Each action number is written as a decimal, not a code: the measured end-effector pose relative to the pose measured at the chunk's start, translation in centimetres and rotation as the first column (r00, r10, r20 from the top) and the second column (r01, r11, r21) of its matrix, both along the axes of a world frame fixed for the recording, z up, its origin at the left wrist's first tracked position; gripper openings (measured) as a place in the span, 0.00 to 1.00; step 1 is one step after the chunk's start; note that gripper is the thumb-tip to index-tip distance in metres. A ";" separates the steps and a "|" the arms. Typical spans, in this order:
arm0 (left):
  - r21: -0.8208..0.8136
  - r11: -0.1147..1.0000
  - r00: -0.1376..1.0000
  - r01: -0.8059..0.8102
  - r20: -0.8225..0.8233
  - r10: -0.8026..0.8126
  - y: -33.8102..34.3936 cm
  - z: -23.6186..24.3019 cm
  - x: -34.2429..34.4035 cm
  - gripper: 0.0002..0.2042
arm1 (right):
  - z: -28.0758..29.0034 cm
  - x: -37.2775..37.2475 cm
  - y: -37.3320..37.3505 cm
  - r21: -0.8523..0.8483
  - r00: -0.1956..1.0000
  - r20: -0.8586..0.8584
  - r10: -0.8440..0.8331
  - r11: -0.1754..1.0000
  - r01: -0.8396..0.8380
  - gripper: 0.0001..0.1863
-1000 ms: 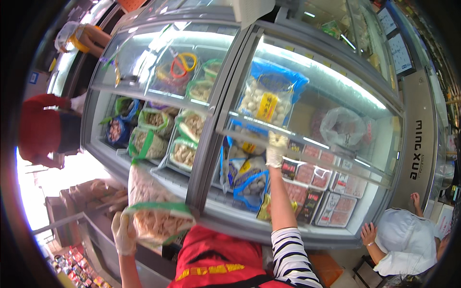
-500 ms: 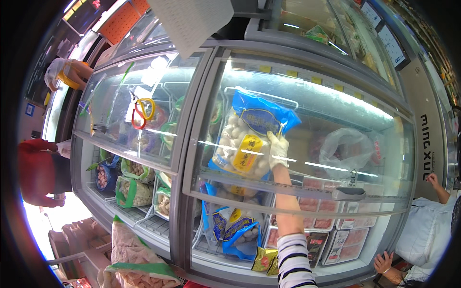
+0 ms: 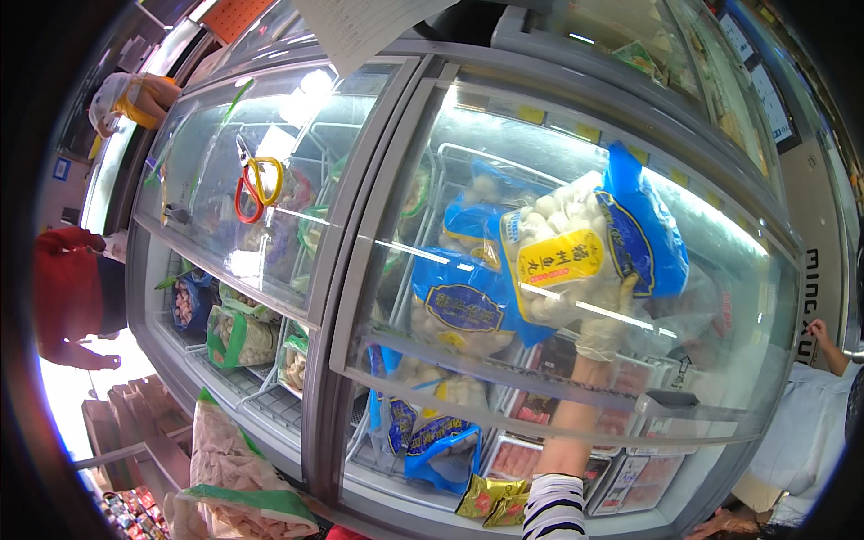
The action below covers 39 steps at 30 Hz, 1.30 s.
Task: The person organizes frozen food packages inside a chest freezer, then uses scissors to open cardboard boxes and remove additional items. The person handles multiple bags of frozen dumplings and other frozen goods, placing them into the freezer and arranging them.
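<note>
My right hand (image 3: 601, 326), in a thin whitish glove, reaches into the chest freezer (image 3: 378, 225) beneath its glass lid. Its fingers are closed on the edge of a bag of white balls (image 3: 560, 256) with blue ends and a yellow label. That bag hangs tilted over other blue-trimmed bags (image 3: 463, 310) in a wire basket. Part of my hand is blurred by the glass and its glare. My left hand is out of view.
Red-and-yellow-handled scissors (image 3: 256, 189) lie on the left glass lid. Meat trays (image 3: 516, 457) and gold packets (image 3: 493, 500) fill the freezer's near right. A large green-trimmed bag (image 3: 229, 477) stands outside, near left. People stand at both sides; a paper sheet (image 3: 360, 27) hangs above.
My right hand has moved the bag of white balls to the right, turning it and uncovering more bags beneath. The whole view has shifted slightly.
</note>
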State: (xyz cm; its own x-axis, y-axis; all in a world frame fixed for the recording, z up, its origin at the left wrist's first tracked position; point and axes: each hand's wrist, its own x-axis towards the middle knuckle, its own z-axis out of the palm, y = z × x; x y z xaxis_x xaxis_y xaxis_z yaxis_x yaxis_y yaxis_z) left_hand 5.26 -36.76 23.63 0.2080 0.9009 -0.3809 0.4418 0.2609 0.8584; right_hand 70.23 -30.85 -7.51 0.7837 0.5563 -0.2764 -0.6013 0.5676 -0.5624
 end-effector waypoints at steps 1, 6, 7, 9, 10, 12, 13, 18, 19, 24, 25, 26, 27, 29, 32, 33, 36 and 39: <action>-0.102 0.705 0.710 -0.702 -0.187 0.679 -0.6 0.1 0.1 0.07 | -0.2 0.5 0.0 0.016 0.997 0.064 0.043 0.999 -0.044 0.22; -0.148 0.949 0.961 -0.277 -0.065 0.270 -0.7 0.4 -1.0 0.07 | -2.5 5.5 1.1 -0.208 0.919 0.391 0.052 0.978 0.033 0.19; -0.190 0.876 0.896 -0.444 -0.102 0.432 -0.9 0.4 -1.1 0.07 | -3.1 6.7 1.3 -0.456 0.884 0.459 0.087 0.877 0.150 0.19; -0.257 0.748 0.785 -0.612 -0.084 0.614 -1.4 0.5 -1.4 0.07 | -4.4 8.9 1.3 -0.735 0.776 0.567 0.276 0.596 0.325 0.20; -0.245 0.746 0.781 -0.619 -0.087 0.619 -1.7 0.4 -1.5 0.07 | -5.1 9.6 1.3 -0.811 0.730 0.557 0.395 0.449 0.376 0.20; -0.224 0.745 0.775 -0.628 -0.090 0.626 -1.9 0.0 -1.6 0.07 | -6.6 10.3 1.7 -0.792 0.733 0.587 0.343 0.430 0.433 0.20; -0.079 0.675 0.673 -0.733 -0.227 0.704 -2.1 -0.3 -1.6 0.07 | -7.2 10.3 1.7 -0.705 0.772 0.613 0.169 0.558 0.438 0.20; -0.064 0.724 0.718 -0.687 0.094 0.690 -2.4 -1.1 -2.2 0.04 | -7.6 10.0 -0.7 -0.722 0.915 0.402 -0.027 0.605 0.335 0.22; -0.087 0.789 0.780 -0.608 0.121 0.614 -2.3 -1.1 -2.4 0.04 | -7.1 9.8 -1.5 -0.661 0.942 0.317 -0.114 0.686 0.305 0.23; -0.112 0.803 0.795 -0.586 0.112 0.596 -2.6 -0.4 -2.9 0.04 | -3.5 9.3 -3.4 -0.598 0.880 0.447 -0.159 0.678 0.427 0.26; -0.210 0.888 0.868 -0.409 0.211 0.450 -2.5 -0.2 -2.9 0.05 | -2.7 9.2 -3.6 -0.587 0.861 0.484 -0.156 0.671 0.452 0.27; -0.172 0.859 0.846 -0.482 0.163 0.507 -2.6 -0.2 -2.8 0.06 | -1.9 9.2 -3.9 -0.581 0.839 0.523 -0.152 0.657 0.481 0.28; -0.136 0.824 0.817 -0.550 0.117 0.564 -2.4 -0.2 -2.6 0.06 | -1.3 9.4 -4.3 -0.567 0.819 0.554 -0.153 0.651 0.505 0.28; -0.152 0.831 0.831 -0.535 0.085 0.550 -2.2 -0.2 -2.3 0.09 | -0.8 10.2 -5.5 -0.528 0.785 0.596 -0.170 0.653 0.543 0.30; -0.156 0.794 0.798 -0.587 0.049 0.600 -2.1 -0.2 -1.5 0.09 | -1.8 12.7 -7.9 -0.455 0.762 0.605 -0.230 0.686 0.568 0.33; -0.166 0.788 0.798 -0.593 0.006 0.603 -1.9 -0.1 -1.4 0.08 | -2.6 13.5 -8.6 -0.473 0.725 0.661 -0.193 0.643 0.603 0.33; -0.122 0.843 0.852 -0.524 -0.063 0.521 -1.5 0.0 -1.0 0.07 | -3.8 15.2 -11.3 -0.472 0.425 0.882 0.205 0.385 0.793 0.37; -0.130 0.858 0.850 -0.497 0.126 0.511 -1.6 -0.1 -0.8 0.06 | -3.4 15.3 -11.4 -0.499 0.382 0.793 0.474 0.146 0.854 0.38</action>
State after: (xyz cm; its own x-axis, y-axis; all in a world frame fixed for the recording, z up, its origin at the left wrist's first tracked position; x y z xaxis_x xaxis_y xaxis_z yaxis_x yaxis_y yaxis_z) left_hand 4.47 -38.34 23.52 -0.2040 0.8610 -0.4659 0.0962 0.4912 0.8657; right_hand 85.55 -42.25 -10.94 0.8722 0.2126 0.4406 0.4531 -0.6906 -0.5637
